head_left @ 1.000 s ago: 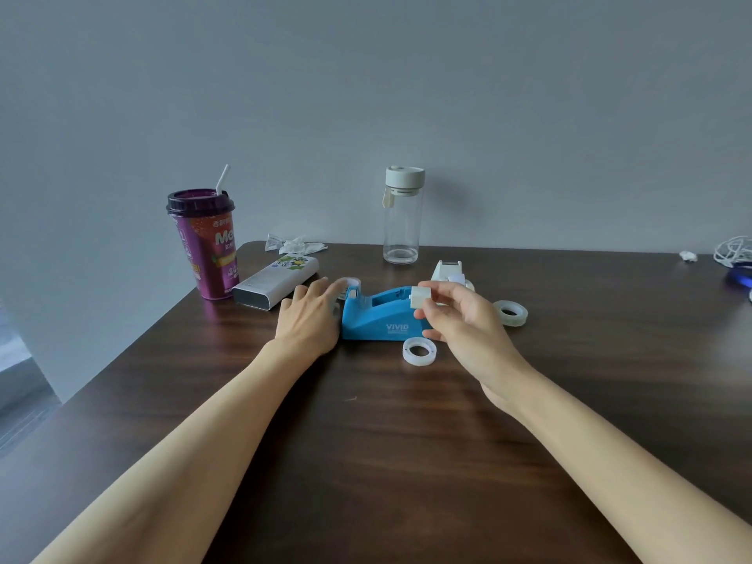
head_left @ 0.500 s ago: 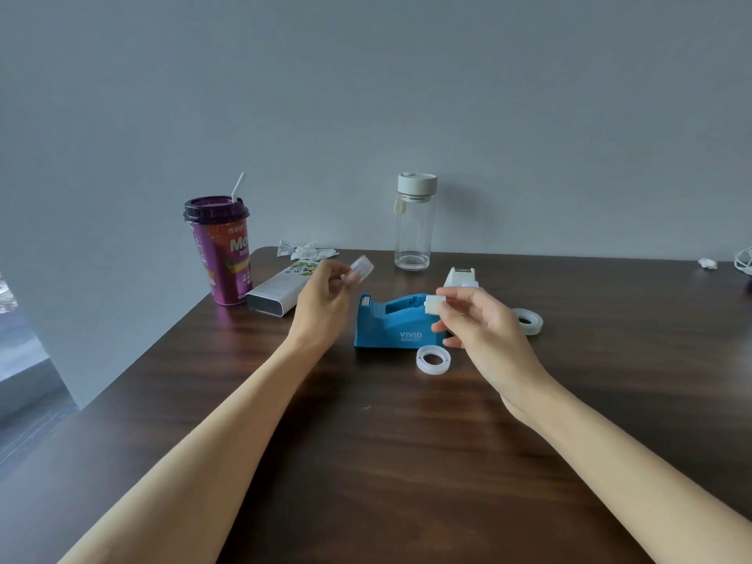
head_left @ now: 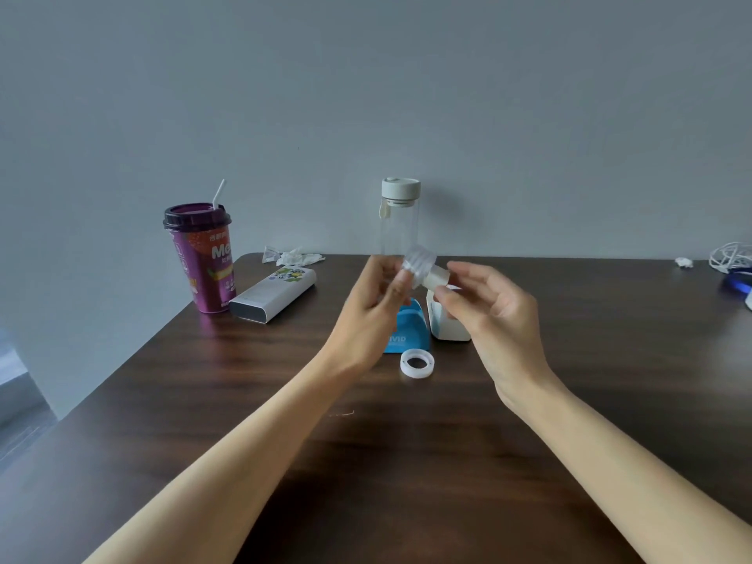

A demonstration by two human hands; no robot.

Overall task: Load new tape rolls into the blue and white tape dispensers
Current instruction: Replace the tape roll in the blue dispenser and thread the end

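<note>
My left hand (head_left: 366, 315) holds a clear tape roll (head_left: 420, 263) in its fingertips, raised above the table. My right hand (head_left: 496, 315) pinches a small white spindle (head_left: 437, 280), whose end meets the roll. Below the hands stands the blue tape dispenser (head_left: 411, 333), partly hidden by my left hand. The white tape dispenser (head_left: 445, 325) stands right beside it, partly behind my right hand. A white tape roll (head_left: 417, 363) lies flat on the dark wooden table (head_left: 407, 462) just in front of the blue dispenser.
A purple drink cup with a straw (head_left: 200, 258) and a white box (head_left: 272, 297) sit at the back left. A clear glass bottle (head_left: 400, 221) stands by the wall. Crumpled wrappers (head_left: 291, 256) lie behind the box; white cables (head_left: 732, 258) at far right.
My left hand lifted a clear tape roll from beside the blue dispenser. Both hands rose and came together, bringing the roll up to the spindle in my right hand.
</note>
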